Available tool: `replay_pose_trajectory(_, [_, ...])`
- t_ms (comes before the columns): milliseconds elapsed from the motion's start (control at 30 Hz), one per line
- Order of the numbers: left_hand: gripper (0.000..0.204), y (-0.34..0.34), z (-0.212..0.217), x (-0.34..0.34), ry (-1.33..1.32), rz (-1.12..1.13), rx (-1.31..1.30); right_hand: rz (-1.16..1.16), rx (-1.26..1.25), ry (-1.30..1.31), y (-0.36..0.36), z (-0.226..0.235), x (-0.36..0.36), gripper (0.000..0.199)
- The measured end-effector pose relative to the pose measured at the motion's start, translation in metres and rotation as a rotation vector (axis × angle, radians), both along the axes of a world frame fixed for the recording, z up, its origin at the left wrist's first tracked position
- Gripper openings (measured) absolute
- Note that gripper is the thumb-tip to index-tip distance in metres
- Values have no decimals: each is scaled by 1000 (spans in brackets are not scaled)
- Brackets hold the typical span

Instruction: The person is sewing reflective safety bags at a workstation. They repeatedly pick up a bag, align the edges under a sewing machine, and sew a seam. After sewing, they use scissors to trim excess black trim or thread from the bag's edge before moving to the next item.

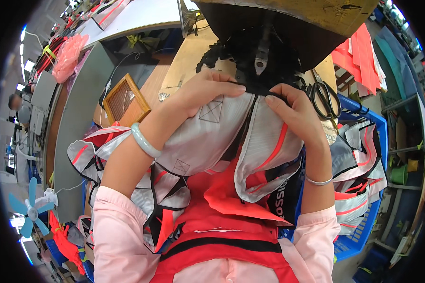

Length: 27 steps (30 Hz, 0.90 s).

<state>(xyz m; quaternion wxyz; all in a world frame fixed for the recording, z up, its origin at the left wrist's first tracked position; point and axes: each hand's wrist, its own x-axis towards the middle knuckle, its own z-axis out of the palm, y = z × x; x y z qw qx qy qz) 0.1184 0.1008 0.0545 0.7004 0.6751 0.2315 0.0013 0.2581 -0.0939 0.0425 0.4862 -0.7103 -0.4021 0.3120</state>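
Note:
A silvery-grey fabric garment piece (200, 139) with black edging and coral-red trim stretches between my hands, its lower part hanging over my lap. My left hand (204, 89) is closed, pinching the black top edge between thumb and fingers. On the other side of a dark centre seam, my right hand (295, 106) pinches the same edge, fingers closed. Stitched crossed squares show on the grey cloth. Just beyond my hands is a dark machine with a worn, yellowish top (316, 10) and a metal foot-like part (261, 59). Black fluffy material (236, 49) surrounds that part.
Black-handled scissors (327, 101) lie right of the machine. A blue plastic basket (352, 247) at right holds similar grey pieces. At left are a small wooden frame (127, 101) and a grey panel (82, 108). A blue fan (31, 210) stands farther left; coral fabric (361, 59) lies far right.

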Motion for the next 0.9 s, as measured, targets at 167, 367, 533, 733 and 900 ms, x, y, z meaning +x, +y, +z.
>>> replay_pose_trajectory(167, [21,9,-3,14,25,20,-77,-14,-8,-35,11,-10,15,29])
replay_pose_trajectory(367, [27,11,4,20,13,52,-133,-22,35,-44,18,-9,20,31])
replay_pose_trajectory(533, [31,16,8,24,40,76,-153,-43,85,-5,21,-5,23,33])
replay_pose_trajectory(733, [34,12,7,26,12,158,-109,-71,68,-2,23,-3,25,35])
replay_pose_trajectory(900, [31,20,16,16,-8,93,-128,-91,83,-113,9,4,28,31])
